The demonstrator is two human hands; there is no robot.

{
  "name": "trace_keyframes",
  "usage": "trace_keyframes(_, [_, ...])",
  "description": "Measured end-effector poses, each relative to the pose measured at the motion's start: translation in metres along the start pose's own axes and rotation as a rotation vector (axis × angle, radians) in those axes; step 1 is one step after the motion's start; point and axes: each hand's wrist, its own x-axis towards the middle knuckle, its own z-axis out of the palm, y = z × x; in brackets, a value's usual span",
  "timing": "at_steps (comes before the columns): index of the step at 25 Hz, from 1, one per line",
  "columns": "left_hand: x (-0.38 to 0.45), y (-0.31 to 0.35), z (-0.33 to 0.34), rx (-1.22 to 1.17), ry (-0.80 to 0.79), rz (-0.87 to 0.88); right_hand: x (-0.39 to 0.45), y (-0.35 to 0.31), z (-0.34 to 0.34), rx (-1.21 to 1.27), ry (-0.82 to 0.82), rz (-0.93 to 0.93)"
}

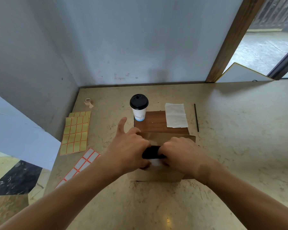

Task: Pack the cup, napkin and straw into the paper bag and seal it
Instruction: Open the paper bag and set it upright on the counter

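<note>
A beige, marbled stone worktop (231, 130) fills the lower two thirds of the frame, smooth and faintly glossy, butting into a corner of scuffed pale grey wall (123, 39) at the top. A wooden door frame (231, 39) slants across the upper right.

At centre, the brown paper bag (156, 175) stands on the worktop, matte kraft paper, its mouth pulled open to a dark gap. The left hand (131, 150) holds the left edge of the mouth, its grip closed on the paper with the index finger sticking out straight. The right hand (181, 151) has its grip curled shut on the right edge.

Just behind the bag lies a dark wooden board (155, 123), flat and rectangular. The white paper cup (139, 107) stands upright on its upper left corner, with a black plastic lid and a blue band at the base. The white napkin (176, 115), soft, folded and creased, lies over the board's upper right corner. The thin black straw (196, 117) lies straight on the stone just right of the napkin.

At centre left lie two sheets of yellow labels (75, 133) edged in orange, with a strip of white labels (80, 166) below them. A small beige tape roll (88, 102) sits above them near the wall.
</note>
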Motion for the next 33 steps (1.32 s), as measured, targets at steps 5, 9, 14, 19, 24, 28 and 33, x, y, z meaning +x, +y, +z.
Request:
trace_keyframes(5, [-0.008,0.000,0.000,0.116,0.046,-0.007,0.001,0.006,0.002,0.074,-0.027,0.008])
trace_keyframes(9, [-0.011,-0.005,0.003,0.089,0.009,-0.019,0.001,0.010,0.004,0.045,-0.022,0.053])
trace_keyframes(14, [-0.012,-0.018,0.009,0.128,-0.120,-0.058,-0.005,0.027,0.009,0.038,-0.118,0.119])
trace_keyframes(19, [-0.009,-0.019,0.003,0.136,-0.190,-0.059,-0.005,0.032,0.013,0.072,-0.156,0.127])
trace_keyframes(24, [-0.010,0.003,-0.012,0.200,0.004,0.095,-0.001,0.029,0.012,0.058,-0.136,0.137])
trace_keyframes(28, [0.002,0.019,-0.007,-0.130,0.024,0.159,-0.001,0.029,0.011,0.063,-0.130,0.125])
trace_keyframes(33, [0.005,0.000,0.011,-0.029,-0.260,-0.011,-0.004,0.033,0.011,0.051,-0.118,0.101])
